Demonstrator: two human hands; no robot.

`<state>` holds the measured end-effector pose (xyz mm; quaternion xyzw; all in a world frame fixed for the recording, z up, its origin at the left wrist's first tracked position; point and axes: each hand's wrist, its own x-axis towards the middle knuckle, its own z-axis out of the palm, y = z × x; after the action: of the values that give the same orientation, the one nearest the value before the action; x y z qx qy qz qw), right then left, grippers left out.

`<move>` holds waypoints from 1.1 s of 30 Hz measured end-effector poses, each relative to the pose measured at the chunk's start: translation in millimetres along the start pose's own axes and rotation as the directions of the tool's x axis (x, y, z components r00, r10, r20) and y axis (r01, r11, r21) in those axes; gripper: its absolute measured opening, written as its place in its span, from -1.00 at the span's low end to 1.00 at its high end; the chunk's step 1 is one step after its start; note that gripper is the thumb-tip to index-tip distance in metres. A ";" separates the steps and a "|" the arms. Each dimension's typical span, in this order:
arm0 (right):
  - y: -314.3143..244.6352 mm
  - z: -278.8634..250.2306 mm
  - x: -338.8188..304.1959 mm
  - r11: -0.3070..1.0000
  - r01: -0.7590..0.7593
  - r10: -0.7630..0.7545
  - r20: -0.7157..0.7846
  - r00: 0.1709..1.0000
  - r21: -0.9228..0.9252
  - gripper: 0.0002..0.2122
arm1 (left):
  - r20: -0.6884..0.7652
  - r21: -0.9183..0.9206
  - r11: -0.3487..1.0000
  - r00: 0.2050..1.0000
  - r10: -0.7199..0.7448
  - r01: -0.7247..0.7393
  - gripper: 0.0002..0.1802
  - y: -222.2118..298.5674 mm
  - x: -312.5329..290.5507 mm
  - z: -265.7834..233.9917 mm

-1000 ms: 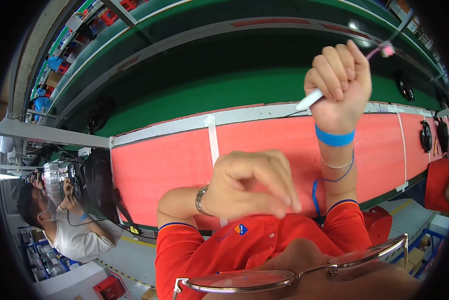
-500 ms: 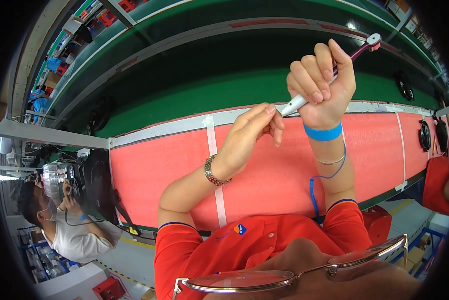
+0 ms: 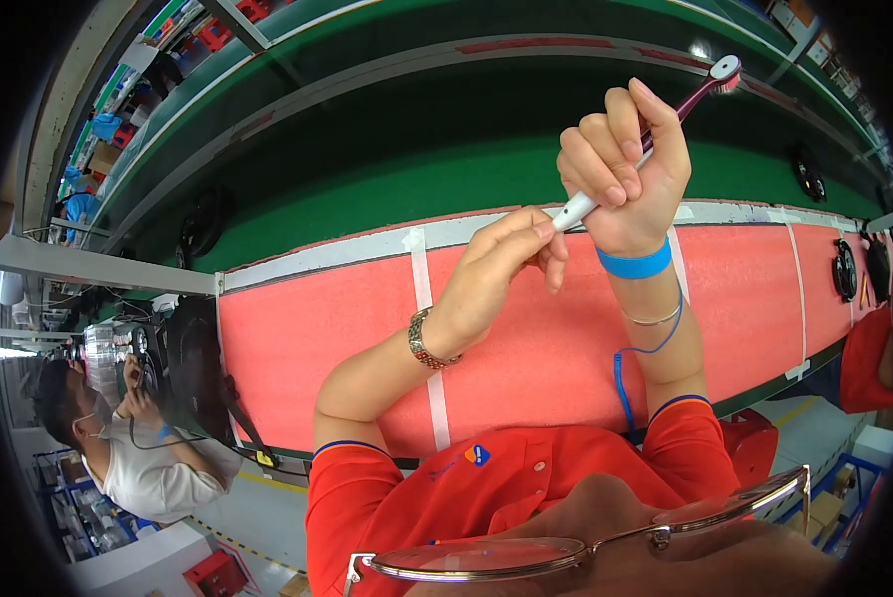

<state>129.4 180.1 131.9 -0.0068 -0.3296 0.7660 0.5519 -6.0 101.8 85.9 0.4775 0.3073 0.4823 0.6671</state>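
Two-handed near the far edge of the table (image 3: 307,338), grasping the toothbrush (image 3: 578,207) in the right hand (image 3: 653,189) and pinching its white end with the left hand (image 3: 481,284), could fumble it through a slack grip

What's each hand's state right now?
Left hand: closed, fingertips pinching the tail end of the toothbrush.
Right hand: closed, holding the toothbrush around its handle.
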 end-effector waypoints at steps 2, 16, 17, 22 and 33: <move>0.1 -0.3 0.8 1.000 0.006 -0.006 0.012 1.000 0.018 -0.57 | 0.000 -0.019 1.000 1.000 0.007 -0.007 -0.72 0.6 -1.7 0.5; -1.7 -10.2 5.8 0.959 -0.094 0.056 0.146 0.988 0.269 -0.57 | 0.649 0.037 0.999 0.760 -0.025 0.001 -0.98 34.2 -38.4 27.0; -1.9 -10.4 5.8 0.951 -0.112 0.064 0.168 0.984 0.289 -0.57 | 0.681 -0.009 0.998 0.730 0.056 -0.069 -0.97 36.3 -40.7 28.2; -0.5 -9.6 4.8 0.953 -0.119 0.070 0.181 0.981 0.278 -0.57 | 0.703 -0.029 0.976 0.690 0.174 -0.216 -0.90 46.5 -48.0 29.2; 2.9 -10.6 6.5 0.956 -0.116 0.062 0.203 0.977 0.270 -0.56 | 0.652 -0.034 0.861 0.642 0.404 -0.507 -0.91 57.0 -52.7 26.0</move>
<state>128.4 190.3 124.4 0.1305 -0.2686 0.8262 0.4777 -21.5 48.1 145.7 0.7230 -0.0330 0.4181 0.5489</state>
